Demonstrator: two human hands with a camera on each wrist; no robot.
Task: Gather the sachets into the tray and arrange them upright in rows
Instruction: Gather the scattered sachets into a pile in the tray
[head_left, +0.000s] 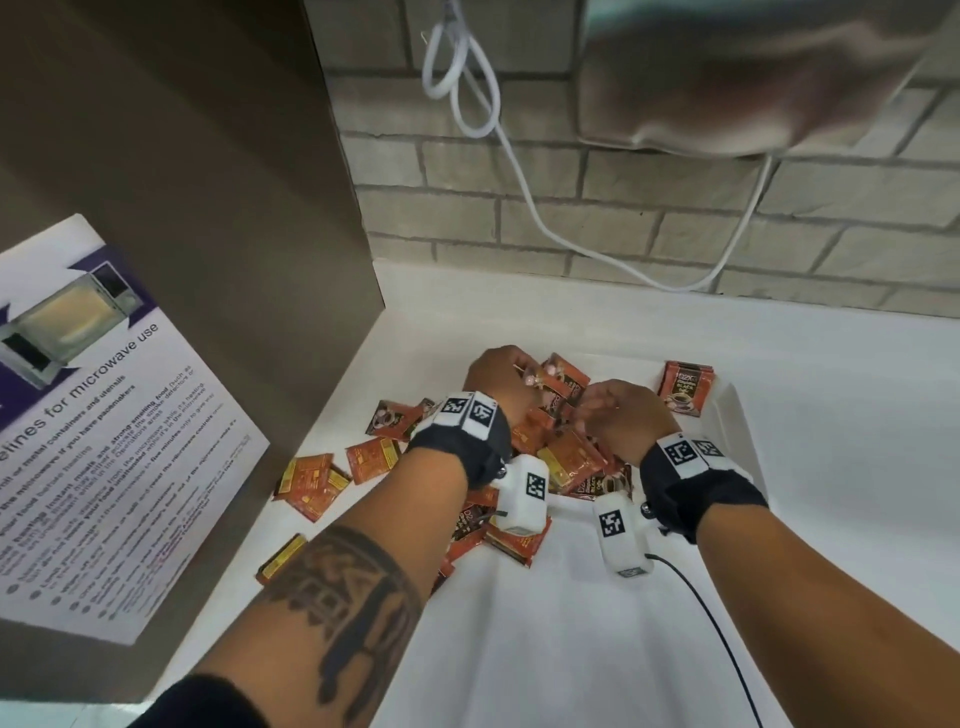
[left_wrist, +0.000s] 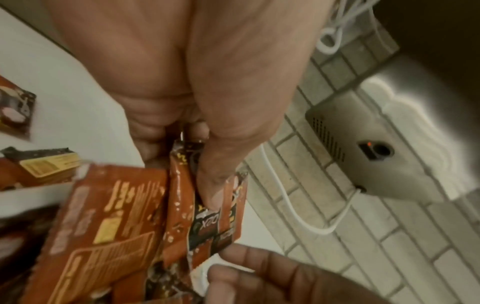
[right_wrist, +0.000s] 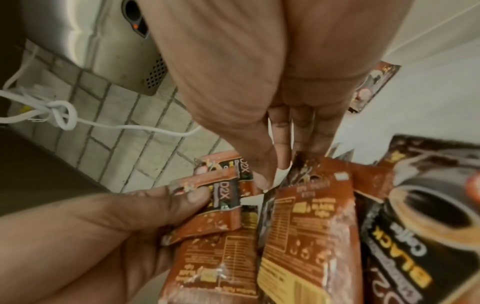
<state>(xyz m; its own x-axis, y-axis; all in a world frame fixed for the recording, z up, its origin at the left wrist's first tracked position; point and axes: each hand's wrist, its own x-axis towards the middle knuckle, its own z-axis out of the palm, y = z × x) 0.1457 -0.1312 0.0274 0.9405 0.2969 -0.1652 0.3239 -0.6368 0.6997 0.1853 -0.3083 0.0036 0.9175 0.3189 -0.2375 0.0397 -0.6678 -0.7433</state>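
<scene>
The left hand (head_left: 501, 376) is clamped on a small stack of sachets (left_wrist: 205, 207) over the white tray (head_left: 740, 415)—likely squaring them to stand like the upright sachet (head_left: 685, 387) at its far right—while the right hand's (head_left: 621, 418) loosely curled fingers (right_wrist: 298, 131) steady another.

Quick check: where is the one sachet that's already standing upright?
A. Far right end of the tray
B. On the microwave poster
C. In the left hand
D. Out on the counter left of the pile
A: the upright sachet stands alone at the tray's far right end.
</scene>
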